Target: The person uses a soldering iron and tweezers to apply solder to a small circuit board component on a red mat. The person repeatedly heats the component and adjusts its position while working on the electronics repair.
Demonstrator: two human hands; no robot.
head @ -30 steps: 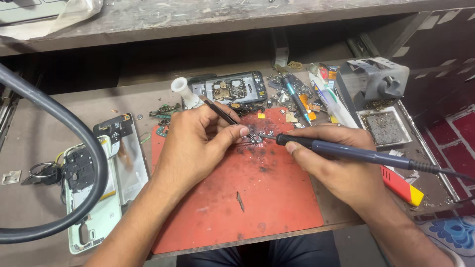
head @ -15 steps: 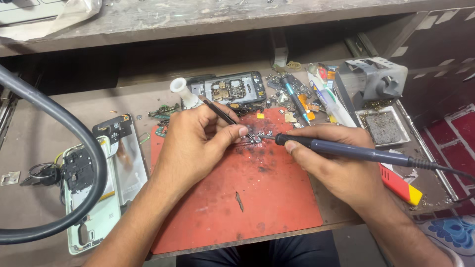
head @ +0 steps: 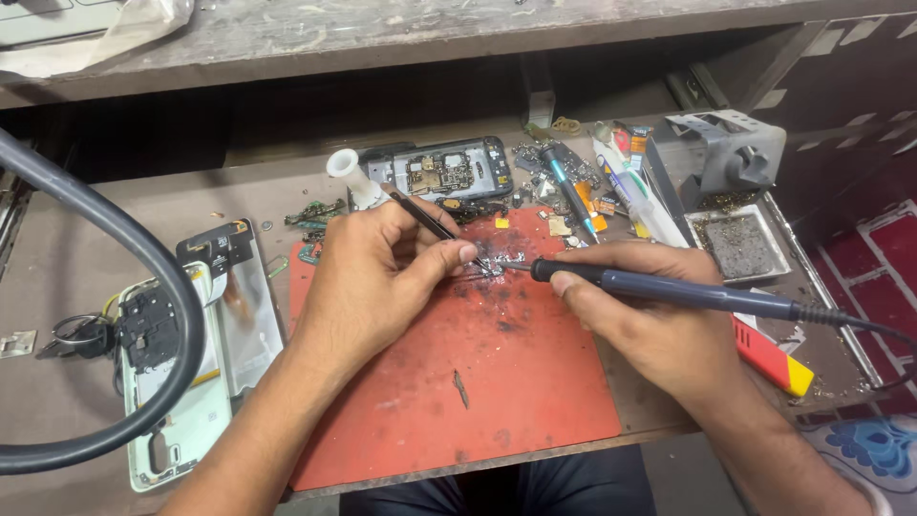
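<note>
My left hand (head: 373,277) pinches black tweezers (head: 425,218) whose tips press down on a small shiny part (head: 497,262) on the red work mat (head: 458,382). In my right hand (head: 650,320) is a dark blue soldering iron (head: 688,291), held like a pen, its tip touching the same part from the right. The iron's cable runs off to the right edge. Dark scorch marks surround the part on the mat.
An opened dark phone (head: 449,172) lies behind the mat. A white phone frame (head: 201,382) with loose parts sits at the left under a thick black hose (head: 115,277). A grey iron stand (head: 731,158), metal tray (head: 740,247), screwdrivers (head: 568,186) and a red-and-yellow tool (head: 774,358) crowd the right.
Both hands stay on the small part. The soldering iron's tip has shifted only slightly at the joint; nothing was picked up or let go.
</note>
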